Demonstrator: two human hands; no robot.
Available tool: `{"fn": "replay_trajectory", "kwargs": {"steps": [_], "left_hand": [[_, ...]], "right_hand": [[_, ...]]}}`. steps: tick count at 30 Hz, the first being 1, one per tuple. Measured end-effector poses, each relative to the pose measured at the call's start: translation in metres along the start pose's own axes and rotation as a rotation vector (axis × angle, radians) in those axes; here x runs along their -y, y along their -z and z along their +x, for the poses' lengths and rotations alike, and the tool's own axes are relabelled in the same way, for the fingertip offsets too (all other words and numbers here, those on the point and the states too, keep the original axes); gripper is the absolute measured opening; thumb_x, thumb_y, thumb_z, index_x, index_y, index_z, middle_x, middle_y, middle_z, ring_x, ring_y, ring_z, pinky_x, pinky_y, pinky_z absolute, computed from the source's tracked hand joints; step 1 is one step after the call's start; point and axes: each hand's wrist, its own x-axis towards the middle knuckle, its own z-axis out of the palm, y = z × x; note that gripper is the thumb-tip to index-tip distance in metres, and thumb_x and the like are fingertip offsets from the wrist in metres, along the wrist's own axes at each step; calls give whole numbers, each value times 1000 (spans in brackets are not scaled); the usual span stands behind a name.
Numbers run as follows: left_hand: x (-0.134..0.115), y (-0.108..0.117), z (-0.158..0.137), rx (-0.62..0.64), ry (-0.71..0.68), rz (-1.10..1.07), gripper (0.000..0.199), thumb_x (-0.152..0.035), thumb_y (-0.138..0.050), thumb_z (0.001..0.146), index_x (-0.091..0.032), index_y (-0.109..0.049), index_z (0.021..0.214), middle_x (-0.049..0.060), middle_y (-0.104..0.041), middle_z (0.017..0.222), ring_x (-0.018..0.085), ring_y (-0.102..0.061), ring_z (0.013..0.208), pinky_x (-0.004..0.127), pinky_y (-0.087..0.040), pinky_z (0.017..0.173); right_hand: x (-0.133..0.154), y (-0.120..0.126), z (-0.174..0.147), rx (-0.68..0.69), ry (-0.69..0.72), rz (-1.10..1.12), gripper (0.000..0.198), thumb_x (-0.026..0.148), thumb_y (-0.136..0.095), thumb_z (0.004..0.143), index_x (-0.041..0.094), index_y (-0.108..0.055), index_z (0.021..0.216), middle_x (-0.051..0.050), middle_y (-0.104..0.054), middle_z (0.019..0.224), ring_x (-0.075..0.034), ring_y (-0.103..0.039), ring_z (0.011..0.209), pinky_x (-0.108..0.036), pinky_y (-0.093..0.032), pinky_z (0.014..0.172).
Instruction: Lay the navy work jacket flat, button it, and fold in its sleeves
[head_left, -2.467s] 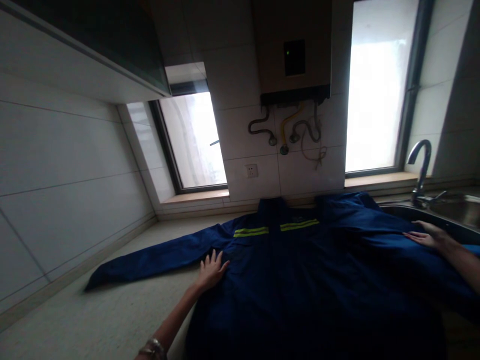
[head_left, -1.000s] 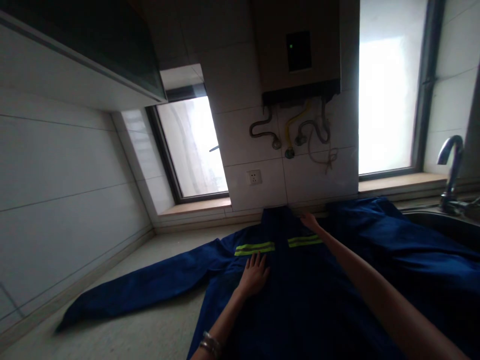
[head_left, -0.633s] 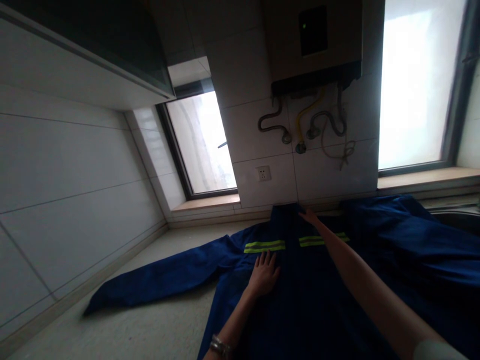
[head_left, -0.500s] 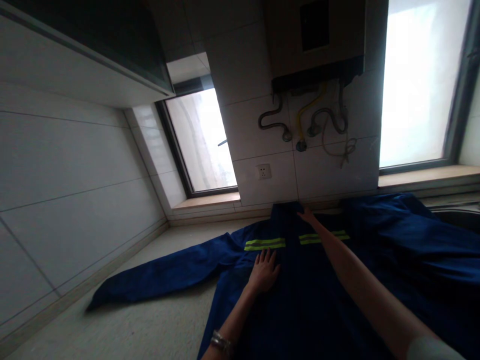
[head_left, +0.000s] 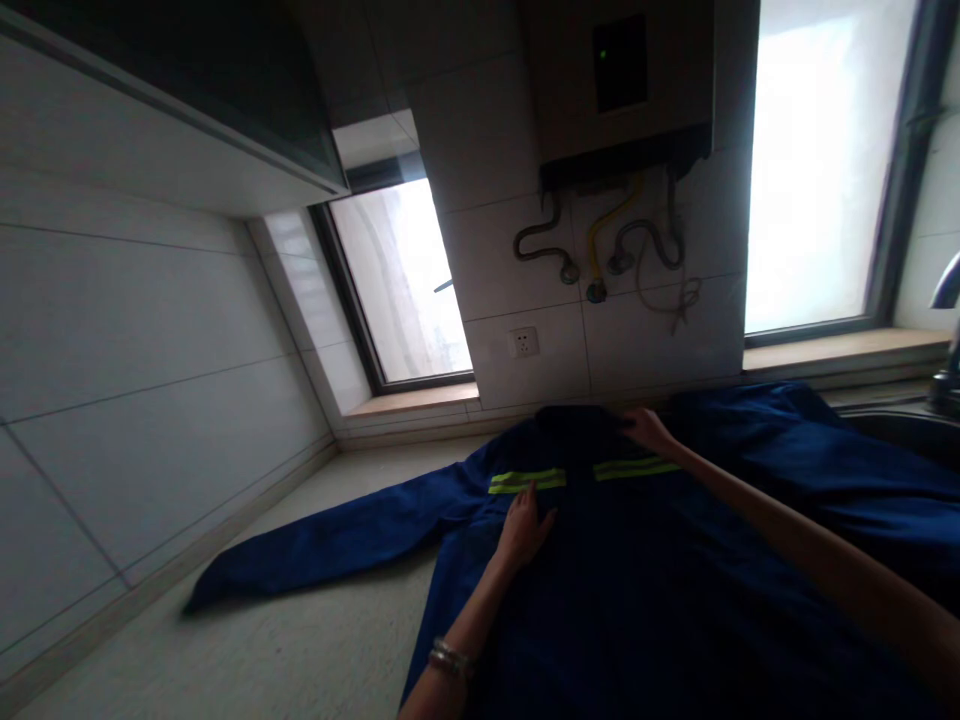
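With my right grip (head_left: 651, 430) pinching the collar (head_left: 574, 418) near the back edge of the counter (head_left: 300, 640), a hard tug could skew the jacket (head_left: 600, 600) spread there, since my left grip (head_left: 523, 528) rests loose on it, grasping nothing.

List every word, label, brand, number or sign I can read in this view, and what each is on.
None can be read.
Blue jacket: yellow-green bands, no legible lettering.
Wall unit: a green light on its dark panel; any print is too dark to read.
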Motion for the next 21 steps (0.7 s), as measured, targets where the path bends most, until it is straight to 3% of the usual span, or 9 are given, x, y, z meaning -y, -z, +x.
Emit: {"fn": "replay_trajectory", "kwargs": {"steps": [4, 6, 9, 12, 17, 21], "left_hand": [[-9, 12, -3, -177, -43, -21, 79, -48, -45, 84, -18, -5, 145, 12, -20, 148, 23, -25, 133, 39, -27, 107], [-15, 17, -4, -113, -95, 41, 79, -51, -51, 81, -26, -12, 144, 8, -16, 150, 26, -24, 134, 41, -27, 107], [-21, 20, -6, 67, -201, 127, 68, -56, -54, 78, -33, -31, 138, 5, -23, 148, 28, -27, 132, 41, -27, 106], [-24, 18, -8, 116, -226, 158, 61, -60, -49, 79, -31, -43, 132, 7, -31, 144, 28, -30, 130, 39, -29, 105], [-30, 15, -7, 114, -145, 188, 60, -62, -44, 80, -22, -52, 125, 11, -48, 130, 28, -43, 120, 38, -35, 99], [-39, 14, -1, 110, -127, 217, 52, -55, -48, 81, -19, -57, 118, 12, -60, 113, 27, -53, 108, 37, -40, 92]], "right_hand": [[-23, 7, -68, 32, 99, 117, 33, 15, -51, 63, 18, -72, 89, -5, -70, 93, -24, -62, 90, -34, -46, 84], [-33, 4, -98, 82, 126, 149, 39, 12, -47, 60, 19, -71, 89, -5, -69, 96, -24, -61, 94, -35, -45, 87], [-36, -3, -128, 113, 138, 153, 41, 11, -45, 59, 19, -70, 91, -5, -68, 100, -22, -61, 96, -35, -44, 90], [-29, -7, -142, 76, 139, 132, 41, 11, -46, 62, 17, -68, 96, -7, -67, 103, -21, -60, 98, -33, -43, 91], [-11, -2, -145, 128, 202, 39, 41, 25, -58, 67, 17, -64, 107, -9, -63, 112, -24, -56, 104, -35, -41, 94], [1, 6, -140, 170, 172, -26, 31, 24, -50, 74, 17, -68, 98, -9, -67, 101, -23, -61, 94, -32, -44, 87]]}}
